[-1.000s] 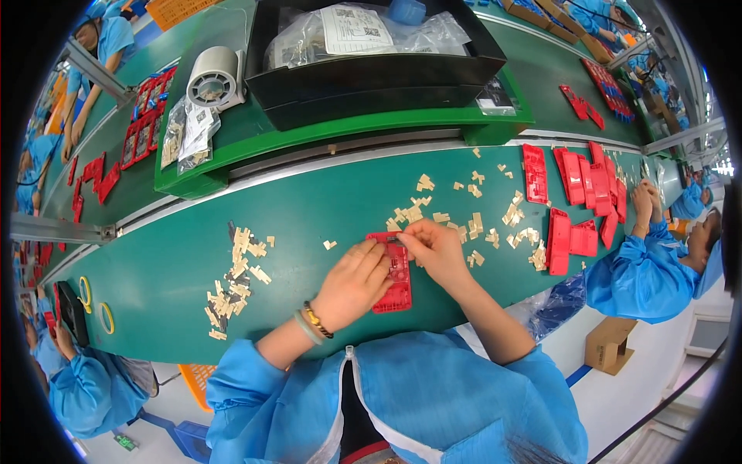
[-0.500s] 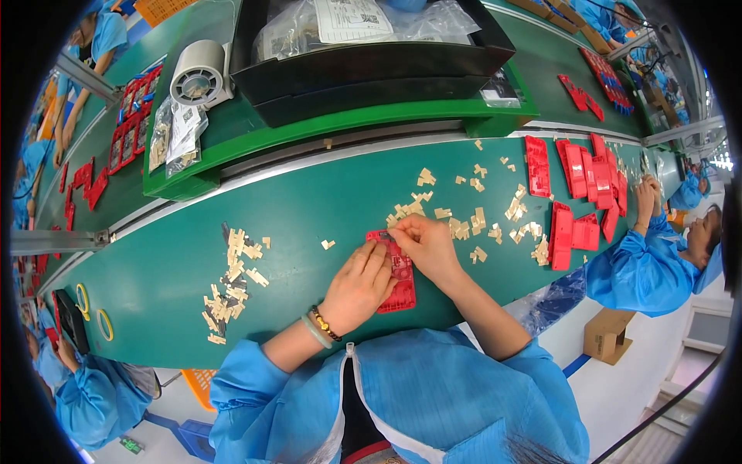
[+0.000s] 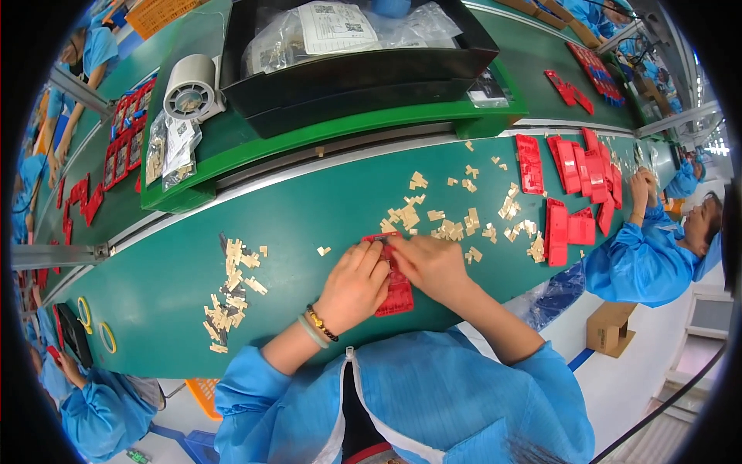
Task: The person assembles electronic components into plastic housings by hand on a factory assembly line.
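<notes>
A red plastic housing (image 3: 398, 300) lies on the green bench before me, its inner side up. My left hand (image 3: 354, 284) grips it from the left, fingers bent over its edge. My right hand (image 3: 434, 267) is closed, thumb and fingertips pressed at the housing's upper end beside a small dark part (image 3: 380, 238). Whatever those fingertips may hold is hidden. Just beyond my right hand lie loose pale beige pieces (image 3: 406, 216). Left of my left hand is another heap of beige pieces (image 3: 226, 309) mixed with dark grey ones.
Red housings (image 3: 555, 232) are piled at the right, near a co-worker in blue (image 3: 645, 247). A green raised shelf (image 3: 309, 133) carries a black box (image 3: 363, 81) with bagged parts and a small white fan (image 3: 189, 89). Yellow tape rolls (image 3: 107, 337) lie at the left.
My right hand has turned over at the housing's upper end, its fingers curling lower and its knuckles shifting right. My left hand keeps its grip. The whole view has shifted slightly.
</notes>
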A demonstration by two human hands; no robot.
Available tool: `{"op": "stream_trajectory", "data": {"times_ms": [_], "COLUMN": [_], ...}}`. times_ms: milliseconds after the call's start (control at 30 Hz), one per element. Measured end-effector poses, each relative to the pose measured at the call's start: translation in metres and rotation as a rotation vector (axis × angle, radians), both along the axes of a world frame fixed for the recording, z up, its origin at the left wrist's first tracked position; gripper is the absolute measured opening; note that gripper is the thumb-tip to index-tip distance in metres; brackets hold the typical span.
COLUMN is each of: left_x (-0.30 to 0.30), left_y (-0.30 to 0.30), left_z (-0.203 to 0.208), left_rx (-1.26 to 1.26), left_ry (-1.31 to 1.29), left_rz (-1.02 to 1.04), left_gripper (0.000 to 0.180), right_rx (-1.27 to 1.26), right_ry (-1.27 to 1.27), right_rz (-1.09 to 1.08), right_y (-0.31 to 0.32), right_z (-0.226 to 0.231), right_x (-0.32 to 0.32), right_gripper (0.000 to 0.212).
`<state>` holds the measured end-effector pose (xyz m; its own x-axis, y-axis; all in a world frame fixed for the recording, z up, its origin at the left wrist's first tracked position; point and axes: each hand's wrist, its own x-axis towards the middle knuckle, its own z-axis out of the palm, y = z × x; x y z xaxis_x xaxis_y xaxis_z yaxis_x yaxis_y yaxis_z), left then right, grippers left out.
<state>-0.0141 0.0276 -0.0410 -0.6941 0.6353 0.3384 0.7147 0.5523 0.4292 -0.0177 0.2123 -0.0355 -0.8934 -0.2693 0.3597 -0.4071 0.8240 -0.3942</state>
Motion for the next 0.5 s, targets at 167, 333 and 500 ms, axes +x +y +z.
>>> {"op": "stream_trajectory", "data": {"times_ms": [167,333,500], "left_x": [-0.002,-0.002,-0.001], "left_y": [0.01,0.02,0.025], "left_z": [0.0,0.006,-0.002], "left_rx": [0.013,-0.183,-0.19], "left_ry": [0.019,0.05,0.102], "left_rz": [0.027,0.141,0.143], "left_gripper": [0.039,0.048,0.059], "right_rx": [0.016,0.043,0.596], "right_ry": [0.068,0.081,0.158], "right_rz": [0.007,-0.263,-0.261], "right_y": [0.026,0.108,0.232], "right_z": [0.003,0.015,0.021], "right_x": [0.003,-0.026,-0.062], "right_gripper": [0.013,0.033,0.069]}}
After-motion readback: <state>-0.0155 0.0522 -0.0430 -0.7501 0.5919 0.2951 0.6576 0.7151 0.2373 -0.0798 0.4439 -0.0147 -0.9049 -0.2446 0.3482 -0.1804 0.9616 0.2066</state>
